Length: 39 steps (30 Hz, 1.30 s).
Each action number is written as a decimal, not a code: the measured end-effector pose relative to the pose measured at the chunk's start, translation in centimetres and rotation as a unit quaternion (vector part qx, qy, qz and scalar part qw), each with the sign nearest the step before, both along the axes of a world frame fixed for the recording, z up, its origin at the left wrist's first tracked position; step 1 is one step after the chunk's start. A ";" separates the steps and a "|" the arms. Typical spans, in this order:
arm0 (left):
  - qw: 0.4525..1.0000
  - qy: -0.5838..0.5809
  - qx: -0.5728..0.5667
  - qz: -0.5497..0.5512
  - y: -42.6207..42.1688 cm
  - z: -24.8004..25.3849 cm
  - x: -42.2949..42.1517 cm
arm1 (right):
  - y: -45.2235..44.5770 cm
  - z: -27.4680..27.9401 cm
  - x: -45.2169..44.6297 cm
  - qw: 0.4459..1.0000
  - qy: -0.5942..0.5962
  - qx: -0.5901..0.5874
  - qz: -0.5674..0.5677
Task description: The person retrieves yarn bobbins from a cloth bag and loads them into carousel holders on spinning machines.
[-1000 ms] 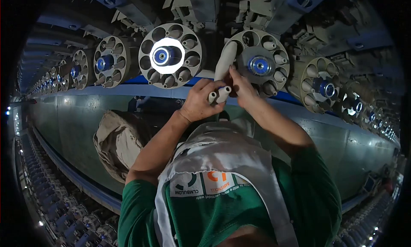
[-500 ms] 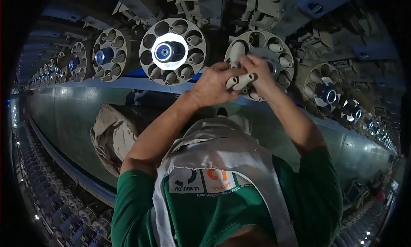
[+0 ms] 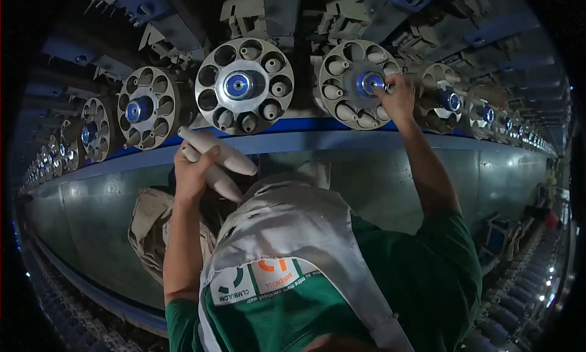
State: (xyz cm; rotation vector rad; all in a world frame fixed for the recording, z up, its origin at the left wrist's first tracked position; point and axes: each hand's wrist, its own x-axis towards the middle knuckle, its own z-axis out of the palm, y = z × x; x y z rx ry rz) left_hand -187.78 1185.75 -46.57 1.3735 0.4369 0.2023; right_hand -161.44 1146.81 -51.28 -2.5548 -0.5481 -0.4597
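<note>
Two pale yarn bobbins [image 3: 223, 153] stick out of my left hand [image 3: 194, 169], whose fingers and thumb close around them above the aisle, left of my apron. Their tapered ends point down and right. My right hand [image 3: 397, 98] is at the right side of a round bobbin magazine [image 3: 345, 111], close to its blue hub [image 3: 370, 84]. Its fingers are curled, and a blur beside them hides what they hold, if anything. Several bobbins sit in the magazine's round pockets.
Left of it stands another round magazine [image 3: 204, 114] with bobbins in some pockets. More magazines run along the machine both ways, above a blue rail [image 3: 293, 141]. A beige cloth sack [image 3: 149, 224] stands at the lower left on the green floor [image 3: 110, 199].
Both hands were together in front of the right magazine with bobbins in them. The left hand has moved left and down with two bobbins; the right has moved to the magazine's right side.
</note>
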 end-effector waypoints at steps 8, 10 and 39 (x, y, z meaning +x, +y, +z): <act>0.986 0.001 -0.151 0.077 6.4 0.8 -2.7 | 20.5 6.4 -11.3 0.913 0.283 0.178 0.234; 0.981 0.009 -0.184 0.055 7.4 0.6 -1.9 | 27.4 5.9 -17.0 0.744 0.514 0.236 0.355; 0.951 -0.088 -0.284 0.085 11.9 2.5 7.8 | 33.4 5.8 -12.2 0.770 0.409 0.347 0.345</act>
